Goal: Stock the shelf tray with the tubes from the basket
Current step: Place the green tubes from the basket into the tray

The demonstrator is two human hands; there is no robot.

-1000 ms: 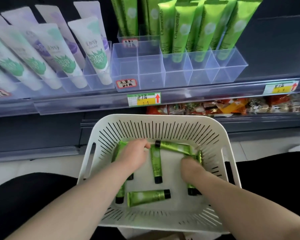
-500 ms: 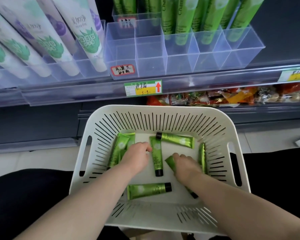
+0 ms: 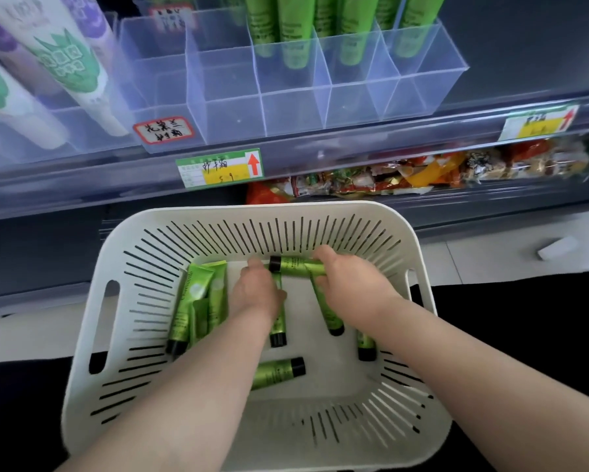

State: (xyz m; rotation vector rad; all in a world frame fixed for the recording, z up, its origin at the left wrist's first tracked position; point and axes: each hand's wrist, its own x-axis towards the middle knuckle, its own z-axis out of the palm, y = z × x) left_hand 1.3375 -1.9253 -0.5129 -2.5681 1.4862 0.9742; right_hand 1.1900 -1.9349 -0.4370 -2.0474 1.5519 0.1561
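Green tubes (image 3: 201, 301) are lying loose on the floor of the white slotted basket (image 3: 266, 209), which is sitting at 6 o'clock in the view, below the shelf. The right hand (image 3: 351, 287) is pinching the crosswise tube (image 3: 291, 266) at the basket's 12 o'clock, thumb above and curled fingers below. The upper end of a slanted tube (image 3: 327, 313) is hiding under that same hand. The left hand (image 3: 257, 294) is lying over the middle tube (image 3: 277, 330), fingers curled downward. I cannot tell whether they are gripping it.

A cluster of tubes is leaning together at the basket's 9 o'clock, and a single tube (image 3: 279, 371) is lying at its 6 o'clock. Another (image 3: 366, 347) is showing beside the right forearm at 3 o'clock.

At 12 o'clock in the view, the clear divided shelf tray (image 3: 286, 103) is holding standing green tubes (image 3: 293, 35) in its rear compartments. White tubes (image 3: 65, 63) are leaning at 10 o'clock. A price label (image 3: 220, 168) is hanging just below the tray, and snack packets (image 3: 388, 178) are lying at 2 o'clock.
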